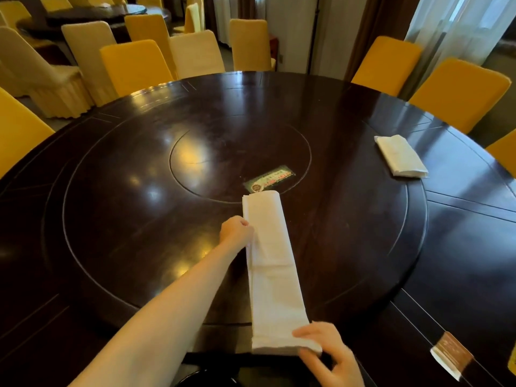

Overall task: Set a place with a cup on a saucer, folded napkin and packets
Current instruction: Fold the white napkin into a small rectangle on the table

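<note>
Head view. A long white cloth napkin [272, 263], folded into 1 narrow strip, lies flat on the dark round polished wooden table [111, 191]. It runs from the near edge towards the inset central disc. The left hand [236, 229], arm outstretched, has its fingers curled and grips the strip's left edge about midway along. The right hand [331, 356] pinches the strip's near right corner between thumb and fingers. A green printed card [269, 180] lies on the central disc, just beyond the strip's far end. A 2nd folded white napkin [400, 156] rests well apart at the right. A brown flat packet [451, 354] lies at the near right. Yellow-covered chairs [136, 65] ring the table.
</note>
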Motion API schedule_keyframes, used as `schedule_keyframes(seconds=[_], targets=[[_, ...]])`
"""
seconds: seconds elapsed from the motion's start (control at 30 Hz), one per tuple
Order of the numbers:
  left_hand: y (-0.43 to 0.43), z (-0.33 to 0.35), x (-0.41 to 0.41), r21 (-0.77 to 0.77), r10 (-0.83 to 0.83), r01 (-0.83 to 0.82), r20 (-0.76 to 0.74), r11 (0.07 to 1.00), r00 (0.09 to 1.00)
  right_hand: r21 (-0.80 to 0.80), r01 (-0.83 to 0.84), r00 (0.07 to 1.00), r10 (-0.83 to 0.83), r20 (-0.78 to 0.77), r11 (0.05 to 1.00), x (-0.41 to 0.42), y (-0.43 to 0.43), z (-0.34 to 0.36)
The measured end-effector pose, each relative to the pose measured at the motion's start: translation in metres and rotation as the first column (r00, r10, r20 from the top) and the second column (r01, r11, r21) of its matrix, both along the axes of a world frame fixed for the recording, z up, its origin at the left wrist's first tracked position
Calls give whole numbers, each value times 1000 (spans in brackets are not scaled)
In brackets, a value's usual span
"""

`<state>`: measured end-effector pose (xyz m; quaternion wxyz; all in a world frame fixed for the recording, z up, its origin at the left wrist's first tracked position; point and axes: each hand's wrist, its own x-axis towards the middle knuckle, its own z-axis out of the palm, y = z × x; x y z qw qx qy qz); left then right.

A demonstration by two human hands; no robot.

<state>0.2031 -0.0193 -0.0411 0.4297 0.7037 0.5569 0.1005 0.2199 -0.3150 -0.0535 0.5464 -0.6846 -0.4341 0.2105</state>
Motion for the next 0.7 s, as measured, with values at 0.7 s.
schedule_keyframes(seconds=[0.7], targets=[[-15, -11, 23, 164, 50, -17, -198, 986, 979, -295, -120, 971, 174, 166, 948, 10, -3, 2]])
